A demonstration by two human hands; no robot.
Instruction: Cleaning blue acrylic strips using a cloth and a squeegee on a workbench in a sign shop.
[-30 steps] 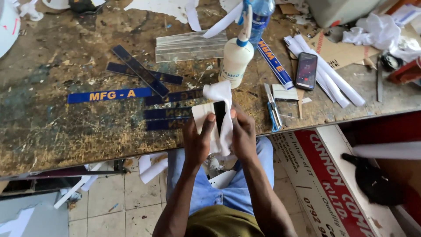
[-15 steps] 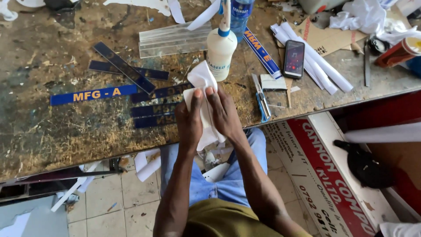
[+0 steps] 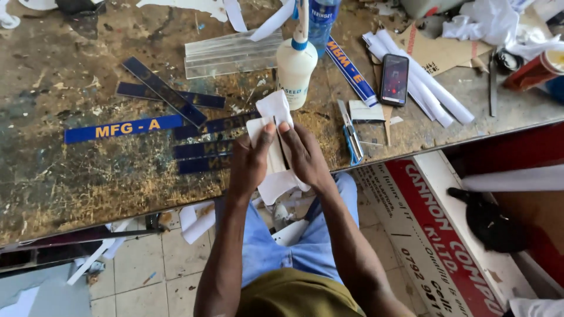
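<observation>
left hand (image 3: 249, 167) and right hand (image 3: 302, 158) | fingers clamped on white backing paper (image 3: 271, 149) wrapped round a dark strip (image 3: 284, 154), near table (image 3: 70, 182) edge | seems mid-peel | blue strips (image 3: 170, 97) lie left, glue bottle (image 3: 295, 67) just beyond

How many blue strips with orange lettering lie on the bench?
2: one long blue strip lies left of the hands, another blue strip lies angled beside the glue bottle. Nearby dark strips may hide lettering.

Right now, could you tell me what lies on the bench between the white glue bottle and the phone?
In the head view, a blue lettered strip lies slanted between the glue bottle and the phone.
</observation>
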